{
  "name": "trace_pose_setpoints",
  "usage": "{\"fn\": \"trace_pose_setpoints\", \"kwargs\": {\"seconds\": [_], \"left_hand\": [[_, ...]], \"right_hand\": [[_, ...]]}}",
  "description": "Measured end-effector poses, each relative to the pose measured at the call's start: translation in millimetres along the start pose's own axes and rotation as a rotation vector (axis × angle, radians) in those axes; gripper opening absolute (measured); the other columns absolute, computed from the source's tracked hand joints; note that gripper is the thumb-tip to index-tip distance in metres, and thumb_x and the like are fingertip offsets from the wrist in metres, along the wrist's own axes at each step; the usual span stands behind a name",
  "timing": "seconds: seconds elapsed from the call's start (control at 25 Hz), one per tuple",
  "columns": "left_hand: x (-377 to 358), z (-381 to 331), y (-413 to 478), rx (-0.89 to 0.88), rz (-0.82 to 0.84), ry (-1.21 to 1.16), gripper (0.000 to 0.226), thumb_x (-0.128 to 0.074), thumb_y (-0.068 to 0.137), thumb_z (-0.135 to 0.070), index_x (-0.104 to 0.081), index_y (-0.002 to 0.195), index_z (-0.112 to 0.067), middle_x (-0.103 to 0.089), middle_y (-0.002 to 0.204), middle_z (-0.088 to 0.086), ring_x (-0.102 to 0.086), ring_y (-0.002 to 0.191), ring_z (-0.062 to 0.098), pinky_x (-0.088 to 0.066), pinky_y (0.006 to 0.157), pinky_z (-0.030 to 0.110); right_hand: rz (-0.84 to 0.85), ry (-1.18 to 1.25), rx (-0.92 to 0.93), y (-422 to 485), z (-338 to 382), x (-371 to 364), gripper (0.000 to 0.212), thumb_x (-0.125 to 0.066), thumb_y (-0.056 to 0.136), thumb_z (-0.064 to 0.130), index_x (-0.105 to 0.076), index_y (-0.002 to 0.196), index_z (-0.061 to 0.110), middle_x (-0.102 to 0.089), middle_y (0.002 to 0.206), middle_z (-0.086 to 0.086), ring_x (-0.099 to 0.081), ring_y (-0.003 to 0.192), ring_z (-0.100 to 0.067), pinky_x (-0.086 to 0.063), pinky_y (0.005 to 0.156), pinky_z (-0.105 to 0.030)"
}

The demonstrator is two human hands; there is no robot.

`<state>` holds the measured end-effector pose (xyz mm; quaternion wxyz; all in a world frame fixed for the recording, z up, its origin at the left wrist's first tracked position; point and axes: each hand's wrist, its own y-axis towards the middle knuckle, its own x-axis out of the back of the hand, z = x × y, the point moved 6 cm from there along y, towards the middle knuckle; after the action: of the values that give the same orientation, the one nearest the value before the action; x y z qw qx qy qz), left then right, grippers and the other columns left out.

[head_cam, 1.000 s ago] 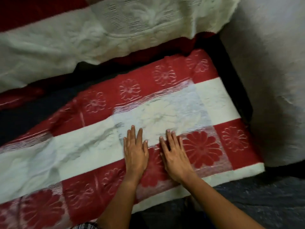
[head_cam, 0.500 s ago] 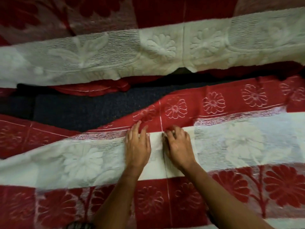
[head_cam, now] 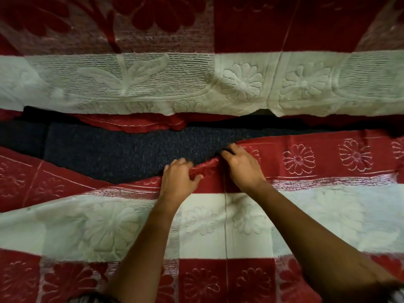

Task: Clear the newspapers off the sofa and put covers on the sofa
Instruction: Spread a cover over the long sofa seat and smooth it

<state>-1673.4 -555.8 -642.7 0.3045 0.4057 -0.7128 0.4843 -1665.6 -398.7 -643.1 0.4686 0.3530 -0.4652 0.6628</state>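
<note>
Seat cover [head_cam: 317, 204]: red and white, flowered; laid over the front of the sofa seat, far edge rumpled.
Sofa seat [head_cam: 122, 154]: dark blue; a strip is left bare between the covers.
Back cover [head_cam: 153, 84]: same pattern; draped over the backrest.
Left hand [head_cam: 178, 182]: a fold of the seat cover's far edge is pinched.
Right hand [head_cam: 242, 166]: just beside; fingers are curled over that edge.
</note>
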Motion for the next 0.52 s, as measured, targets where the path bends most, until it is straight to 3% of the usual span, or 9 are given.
{"fn": "trace_pose_setpoints", "kwargs": {"seconds": [0.12,0.24,0.36,0.52], "left_hand": [[13.5,-0.9,9.1,0.098,0.076,-0.150,0.022,-0.063,0.086,-0.028,-0.052,0.101,-0.016,-0.058,0.087,0.001,-0.059,0.086,0.022,-0.043,0.077,0.030],[35.4,-2.7,15.8,0.090,-0.143,-0.158,0.029,-0.070,0.079,-0.023,-0.045,0.091,-0.017,-0.051,0.085,-0.001,-0.052,0.080,0.018,-0.043,0.077,0.032],[42.7,-1.9,20.8,0.079,-0.381,-0.139,0.035,-0.073,0.075,-0.017,-0.052,0.103,-0.014,-0.045,0.110,0.006,-0.044,0.105,0.019,-0.035,0.095,0.035],[6.1,-12.3,20.7,-0.029,-0.170,-0.001,0.038,-0.053,0.092,-0.016,-0.049,0.129,-0.013,-0.046,0.131,0.005,-0.042,0.119,0.018,-0.030,0.103,0.029]], "right_hand": [[-0.108,-0.023,-0.034,5.7,-3.1,12.8,0.036,-0.050,0.081,-0.009,-0.057,0.115,0.000,-0.053,0.113,-0.019,-0.056,0.099,-0.037,-0.047,0.061,-0.039],[-0.274,-0.004,-0.006,9.2,-1.6,23.6,0.036,-0.067,0.062,-0.013,-0.060,0.096,-0.001,-0.057,0.097,-0.019,-0.060,0.077,-0.034,-0.041,0.044,-0.029],[-0.326,0.037,-0.068,11.5,-8.0,22.4,0.044,-0.070,0.061,-0.009,-0.059,0.103,-0.001,-0.056,0.110,-0.024,-0.060,0.084,-0.036,-0.053,0.049,-0.035],[-0.234,0.010,-0.080,0.5,-11.6,-6.4,0.046,-0.069,0.070,-0.001,-0.058,0.114,0.002,-0.053,0.124,-0.023,-0.058,0.102,-0.037,-0.053,0.076,-0.047]]}}
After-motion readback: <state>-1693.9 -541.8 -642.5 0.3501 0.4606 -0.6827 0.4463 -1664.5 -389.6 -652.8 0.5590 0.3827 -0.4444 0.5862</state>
